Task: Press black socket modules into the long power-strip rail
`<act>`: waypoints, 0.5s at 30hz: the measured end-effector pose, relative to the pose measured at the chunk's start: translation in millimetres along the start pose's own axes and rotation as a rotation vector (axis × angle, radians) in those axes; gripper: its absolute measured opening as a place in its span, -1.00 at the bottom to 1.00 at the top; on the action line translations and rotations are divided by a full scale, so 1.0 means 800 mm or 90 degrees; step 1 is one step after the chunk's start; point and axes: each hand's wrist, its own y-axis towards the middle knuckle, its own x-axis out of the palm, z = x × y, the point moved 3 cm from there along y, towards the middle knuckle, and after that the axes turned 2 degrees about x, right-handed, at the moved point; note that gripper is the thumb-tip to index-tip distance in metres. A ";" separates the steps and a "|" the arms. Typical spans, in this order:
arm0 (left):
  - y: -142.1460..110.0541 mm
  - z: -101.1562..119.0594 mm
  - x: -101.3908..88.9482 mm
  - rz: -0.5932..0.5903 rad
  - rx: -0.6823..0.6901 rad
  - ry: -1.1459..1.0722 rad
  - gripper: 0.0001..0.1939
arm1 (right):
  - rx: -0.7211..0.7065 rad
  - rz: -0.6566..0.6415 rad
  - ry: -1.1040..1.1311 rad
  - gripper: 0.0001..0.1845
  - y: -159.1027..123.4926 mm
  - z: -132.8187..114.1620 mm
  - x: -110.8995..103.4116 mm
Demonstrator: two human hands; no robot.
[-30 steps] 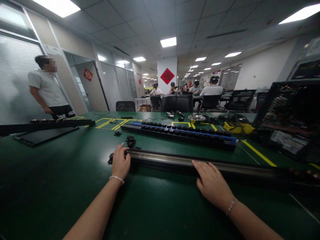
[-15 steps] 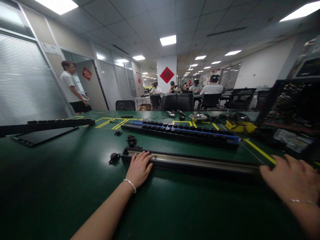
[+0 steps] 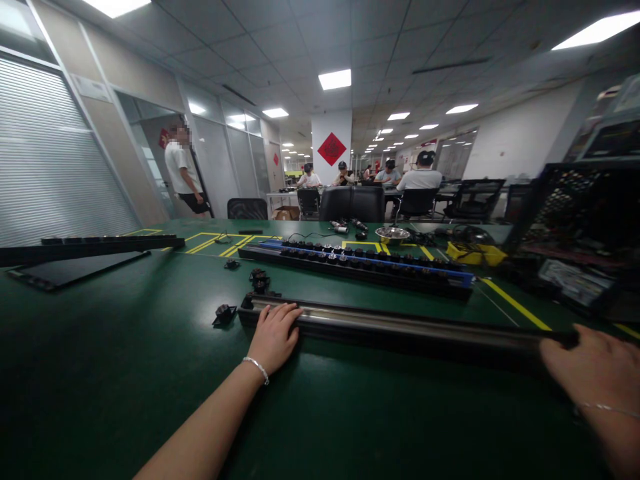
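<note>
A long black channel (image 3: 380, 325) with a shiny metallic strip inside lies across the green table in front of me. Near its left end my left hand (image 3: 276, 332) rests over it, fingers on top and thumb down the near side. At the right end my right hand (image 3: 595, 363) grips the channel, thumb toward me and fingers over the far side; it is slightly blurred. Small black parts (image 3: 260, 280) sit just behind the left end, and another small black part (image 3: 225, 314) lies beside it.
Behind the channel lies a long black tray (image 3: 350, 267) with blue strips and rows of small black parts. A metal bowl (image 3: 393, 234) and a yellow bin (image 3: 477, 254) stand farther back. Another long black bar (image 3: 100, 248) is at left. An open computer case (image 3: 575, 227) stands right.
My right hand has moved right and down onto the channel's end, its fingers closing over it. My left hand stays on the channel. A person in the background has walked rightward.
</note>
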 end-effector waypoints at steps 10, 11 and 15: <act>0.000 0.000 0.001 0.003 -0.002 -0.007 -0.59 | 0.031 -0.069 0.093 -0.41 0.002 -0.004 -0.007; 0.000 -0.001 0.001 0.002 -0.001 -0.007 -0.59 | 0.029 -0.081 0.110 -0.41 0.002 -0.005 -0.007; 0.000 -0.002 0.003 0.003 0.000 -0.004 -0.59 | 0.039 -0.122 0.126 -0.40 0.003 -0.010 -0.010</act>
